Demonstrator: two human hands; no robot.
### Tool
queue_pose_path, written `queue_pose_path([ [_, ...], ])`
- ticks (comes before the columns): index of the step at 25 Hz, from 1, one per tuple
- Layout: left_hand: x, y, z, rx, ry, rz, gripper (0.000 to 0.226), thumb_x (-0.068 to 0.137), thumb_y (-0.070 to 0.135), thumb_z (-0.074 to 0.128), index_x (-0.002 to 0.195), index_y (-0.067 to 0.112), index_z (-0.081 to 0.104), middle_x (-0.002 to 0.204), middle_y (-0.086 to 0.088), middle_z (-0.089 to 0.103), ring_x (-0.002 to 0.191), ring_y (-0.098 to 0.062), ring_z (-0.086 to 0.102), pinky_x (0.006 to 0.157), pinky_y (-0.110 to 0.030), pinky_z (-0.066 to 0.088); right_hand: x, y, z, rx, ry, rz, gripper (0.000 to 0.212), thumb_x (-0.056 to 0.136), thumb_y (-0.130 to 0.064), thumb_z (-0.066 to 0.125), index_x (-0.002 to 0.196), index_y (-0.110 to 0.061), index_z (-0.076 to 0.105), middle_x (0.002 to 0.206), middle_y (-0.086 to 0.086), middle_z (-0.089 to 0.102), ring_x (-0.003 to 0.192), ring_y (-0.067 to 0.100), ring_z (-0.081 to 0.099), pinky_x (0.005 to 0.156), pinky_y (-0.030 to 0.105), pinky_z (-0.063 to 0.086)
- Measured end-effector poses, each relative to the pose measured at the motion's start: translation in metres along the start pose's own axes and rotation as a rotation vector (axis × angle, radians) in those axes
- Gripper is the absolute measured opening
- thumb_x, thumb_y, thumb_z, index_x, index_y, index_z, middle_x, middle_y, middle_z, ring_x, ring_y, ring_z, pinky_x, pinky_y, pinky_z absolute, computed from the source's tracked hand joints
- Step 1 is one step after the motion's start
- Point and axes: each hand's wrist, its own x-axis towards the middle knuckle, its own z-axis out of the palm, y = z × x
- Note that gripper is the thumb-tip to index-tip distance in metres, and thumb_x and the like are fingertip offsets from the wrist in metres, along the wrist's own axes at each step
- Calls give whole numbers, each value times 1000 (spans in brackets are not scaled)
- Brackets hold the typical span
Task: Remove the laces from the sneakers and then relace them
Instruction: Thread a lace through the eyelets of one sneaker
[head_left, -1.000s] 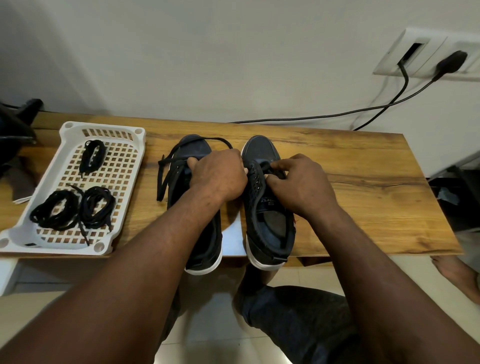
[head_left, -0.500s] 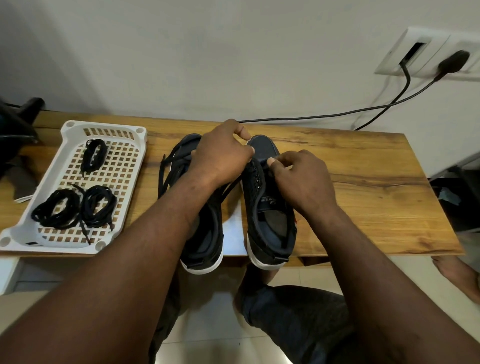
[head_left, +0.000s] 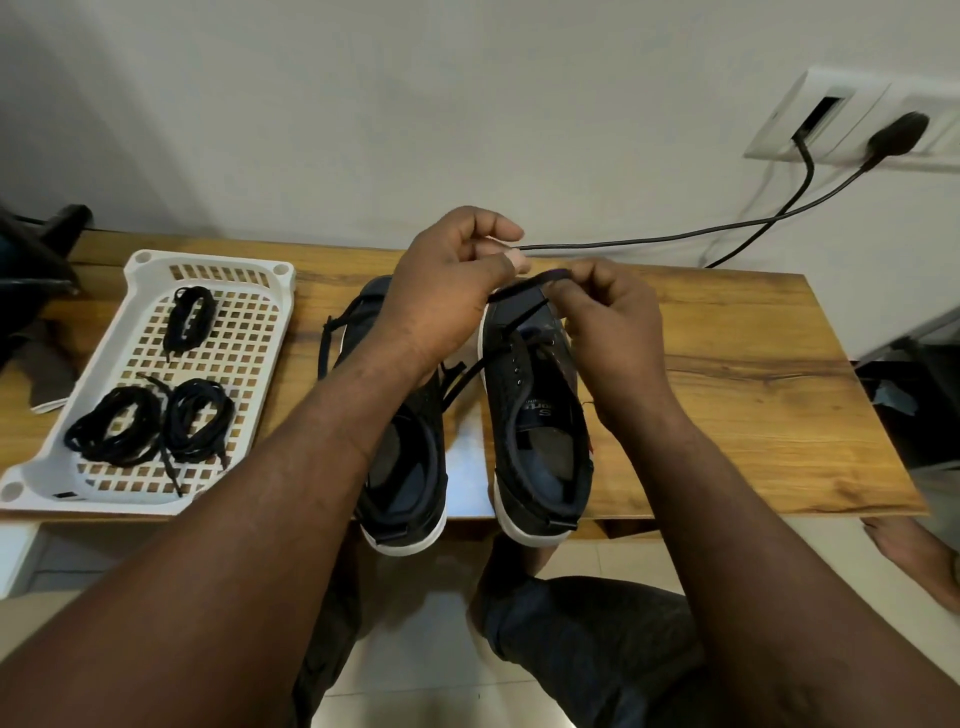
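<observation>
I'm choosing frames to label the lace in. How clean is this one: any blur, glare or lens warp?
Head view: the lace stretched between left hand and right hand is slightly motion-smeared; head view, right edge: the wall socket looks soft and skewed by the wide lens; head view: a pale patch, possibly glare, sits between the left sneaker and right sneaker; lighting soft, shadows faint.

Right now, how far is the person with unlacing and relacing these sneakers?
Early. Done: the right sneaker has empty upper eyelets. In hand: left hand and right hand pinch its lace near the toe. Left: freeing that lace, the loose lace of the left sneaker, then relacing both.
</observation>
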Motion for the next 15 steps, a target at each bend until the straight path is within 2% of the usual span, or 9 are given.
queue_pose_path([
  [2,1,-2,-1,161,41,50,29,96,7,66,117,26,69,113,11,72,108,-4,65,92,-15,48,4,-1,-8,133,100,-3,15,99,-16,67,86,-11,71,66,-4,60,61,7,53,59,25,47],
  [4,-2,-5,-2,411,58,92,36,94,6,67,121,30,68,123,17,62,116,-2,56,85,-7,37,6,-2,-15,249,154,-1,21,102,-20,65,83,-11,69,64,-7,54,60,9,43,58,23,40],
  [6,-4,-7,0,565,107,148,27,93,14,70,115,29,69,120,14,61,110,-5,57,84,-13,40,7,-1,-18,338,167,-13,21,101,-21,66,83,-11,69,62,-6,51,59,12,39,57,25,37],
  [8,-5,-4,6,449,155,123,8,98,31,69,99,25,74,98,10,71,89,-8,66,79,-24,51,5,-3,-19,353,149,-43,19,100,-18,66,81,-14,70,67,6,50,58,12,38,56,26,37],
  [9,-5,0,10,332,116,61,20,101,38,65,94,24,76,89,7,74,83,-7,68,79,-28,54,4,-4,-18,354,129,-56,20,99,-17,66,80,-16,70,71,12,50,58,11,39,56,27,37],
  [10,-6,0,16,222,31,-4,26,104,41,60,95,24,79,90,8,76,85,-5,69,83,-32,56,4,-5,-18,362,107,-60,20,99,-16,66,79,-16,69,72,12,50,58,11,40,56,27,36],
  [12,-8,-1,25,267,-141,3,22,107,31,57,110,28,79,106,11,74,102,-7,68,96,-38,55,2,-6,-18,427,79,-19,17,97,-18,67,81,-13,67,68,3,53,58,11,40,56,27,35],
  [15,-5,-9,31,352,-208,32,23,105,20,58,113,31,76,107,9,74,105,-12,68,95,-41,55,2,-8,-22,541,79,65,16,91,-24,67,87,-9,66,64,-5,53,58,11,39,55,25,33],
])
